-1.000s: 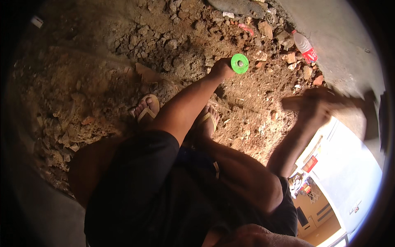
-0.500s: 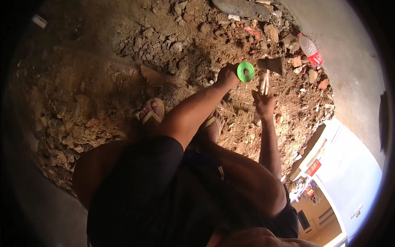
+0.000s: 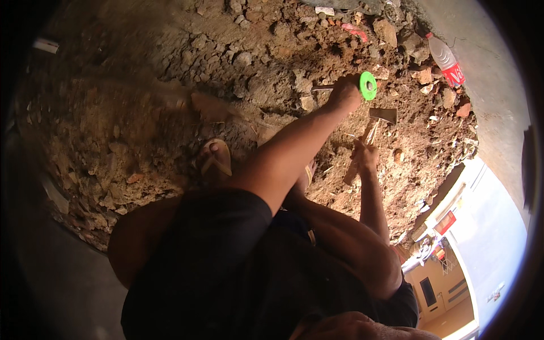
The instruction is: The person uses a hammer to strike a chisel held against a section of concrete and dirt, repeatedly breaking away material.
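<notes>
Two hands work over the rubble heap: the left hand [image 3: 344,93] is clenched around a chisel [image 3: 321,88] with a bright green guard disc [image 3: 368,85], its tip lying toward a stone [image 3: 306,102] in the upper middle of the heap. The right hand [image 3: 365,156] is wrapped around a hammer [image 3: 378,120] handle, head just below the disc. Striking squarely, with fingers behind the guard, would likely serve best. A plastic bottle [image 3: 445,58] lies at the heap's upper right edge.

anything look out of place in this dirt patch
Yes: a plastic bottle with a red label lies on its side at the far right edge of the rubble, litter among the stones. Otherwise just broken earth and loose rocks.
</notes>
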### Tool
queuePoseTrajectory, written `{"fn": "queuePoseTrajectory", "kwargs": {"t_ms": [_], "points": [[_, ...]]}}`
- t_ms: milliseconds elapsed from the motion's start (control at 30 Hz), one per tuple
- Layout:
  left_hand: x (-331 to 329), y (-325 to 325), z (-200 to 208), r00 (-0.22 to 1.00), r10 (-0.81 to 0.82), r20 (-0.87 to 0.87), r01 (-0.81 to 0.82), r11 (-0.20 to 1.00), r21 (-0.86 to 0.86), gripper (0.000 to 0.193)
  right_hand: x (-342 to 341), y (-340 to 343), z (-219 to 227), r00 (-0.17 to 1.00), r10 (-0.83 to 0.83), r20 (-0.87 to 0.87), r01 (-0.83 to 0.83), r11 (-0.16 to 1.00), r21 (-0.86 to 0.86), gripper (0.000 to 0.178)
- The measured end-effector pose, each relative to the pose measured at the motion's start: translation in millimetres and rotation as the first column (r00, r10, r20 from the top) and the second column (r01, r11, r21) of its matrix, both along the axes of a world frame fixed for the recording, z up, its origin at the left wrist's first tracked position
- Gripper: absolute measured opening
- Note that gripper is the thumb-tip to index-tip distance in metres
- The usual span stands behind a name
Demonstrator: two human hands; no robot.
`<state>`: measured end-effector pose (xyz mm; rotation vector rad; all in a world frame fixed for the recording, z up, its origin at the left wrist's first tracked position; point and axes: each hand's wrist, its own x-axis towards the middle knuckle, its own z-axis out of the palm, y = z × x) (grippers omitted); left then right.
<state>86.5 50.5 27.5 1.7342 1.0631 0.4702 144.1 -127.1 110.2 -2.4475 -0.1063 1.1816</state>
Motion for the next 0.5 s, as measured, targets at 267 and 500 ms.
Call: {"fn": "queuePoseTrajectory", "kwargs": {"t_ms": [267,500], "points": [[23.8,-34.6,-13.5,0.837,-0.370,-0.404,0.379,0.924,-0.060,0.014,6.0,16.4,-15.1,0.981,-0.020,-0.192,0.016,1.000,-0.022,0.016],[-67.9,32.0,8.6,0.935,-0.331,-0.129,0.312,0.938,-0.151,0.018,31.1,-1.1,-57.4,0.980,0.071,-0.185,-0.091,0.990,-0.105,0.017]]}}
